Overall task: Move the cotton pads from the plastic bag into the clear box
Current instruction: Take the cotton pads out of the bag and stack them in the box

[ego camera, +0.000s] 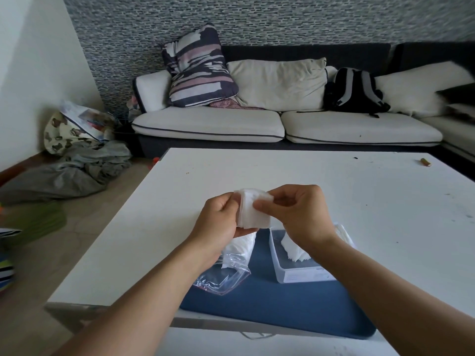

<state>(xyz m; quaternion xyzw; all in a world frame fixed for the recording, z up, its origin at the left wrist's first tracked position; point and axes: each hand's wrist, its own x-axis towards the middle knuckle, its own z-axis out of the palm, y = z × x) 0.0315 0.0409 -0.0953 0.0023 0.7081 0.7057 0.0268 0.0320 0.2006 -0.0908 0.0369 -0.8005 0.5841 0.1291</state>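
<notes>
Above the near edge of the white desk (334, 191), our left hand (218, 222) and right hand (300, 214) pinch a white cotton-pad stack (253, 214); it may fan apart and miss the clear rectangular box (290, 272), beside the crumpled plastic bag (226, 276).

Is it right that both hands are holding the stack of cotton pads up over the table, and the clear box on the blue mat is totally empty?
Not quite. The clear box is not empty: the head view shows some white cotton pads already inside it. The rest holds: the left hand and right hand both hold the stack of cotton pads above the table, and the box sits on the blue mat.
</notes>
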